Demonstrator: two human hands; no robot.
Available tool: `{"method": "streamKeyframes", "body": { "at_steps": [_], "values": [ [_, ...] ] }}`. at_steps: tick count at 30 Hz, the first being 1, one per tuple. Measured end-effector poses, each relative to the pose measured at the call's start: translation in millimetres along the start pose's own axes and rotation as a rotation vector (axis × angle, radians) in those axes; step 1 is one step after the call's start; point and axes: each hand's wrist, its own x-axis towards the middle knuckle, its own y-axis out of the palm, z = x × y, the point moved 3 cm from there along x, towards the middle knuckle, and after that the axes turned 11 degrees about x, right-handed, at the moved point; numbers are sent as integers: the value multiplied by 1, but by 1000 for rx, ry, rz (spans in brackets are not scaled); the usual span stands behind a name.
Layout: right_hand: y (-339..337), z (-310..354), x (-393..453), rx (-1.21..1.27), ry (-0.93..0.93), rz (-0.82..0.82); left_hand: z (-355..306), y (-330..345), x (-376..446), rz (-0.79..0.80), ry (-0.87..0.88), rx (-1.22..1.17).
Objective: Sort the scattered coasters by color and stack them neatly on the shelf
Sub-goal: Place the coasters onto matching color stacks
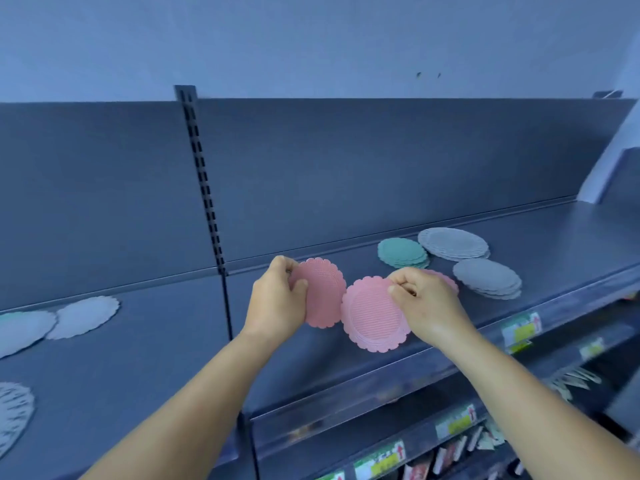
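Pink is the colour in work now: the left hand point(277, 299) pinches one pink coaster point(320, 292) by its edge, thumb in front and fingers behind, and the right hand point(420, 299) pinches a second pink coaster point(374, 315) at its upper rim, so the grip of each hand is pressed together on its own piece. Both coasters are held tilted above the shelf point(346, 368) with their edges almost touching, I think to bring them face to face and make one pile. Behind the right hand a little more pink point(448, 280) shows, probably a pink pile already on the shelf, but the hand covers most of it, so I cannot say how many lie there. Further right stand a green stack point(401, 252), a large grey stack point(452, 244) and a smaller grey stack point(486, 278), near each other but apart, which suits sorting by colour. On the left part of the shelf some grey coasters point(83, 317) lie loose and overlapping; the ones at the picture's border are cut off. Price labels point(519, 330) below are too blurred to read.
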Motion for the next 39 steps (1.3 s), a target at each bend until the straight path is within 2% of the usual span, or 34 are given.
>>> {"method": "streamKeyframes", "body": {
  "at_steps": [9, 17, 19, 23, 28, 32, 39],
  "values": [
    [-88, -62, 28, -90, 76, -130, -66, 93, 22, 104, -20, 16],
    [-118, -83, 44, -120, 125, -246, -99, 151, 54, 270, -13, -50],
    [-118, -87, 52, -104, 147, -253, -99, 160, 60, 285, 14, 0],
    [-112, -92, 69, -80, 173, -264, -91, 171, 72, 311, 121, 263],
    [-86, -91, 90, -9, 183, -217, -85, 169, 79, 352, 250, 346],
    [-66, -91, 103, 3, 176, -162, -80, 159, 82, 336, 204, 249],
    [-54, -100, 105, -319, 238, 33, -83, 163, 73, 385, 316, 389]
  ]
}}
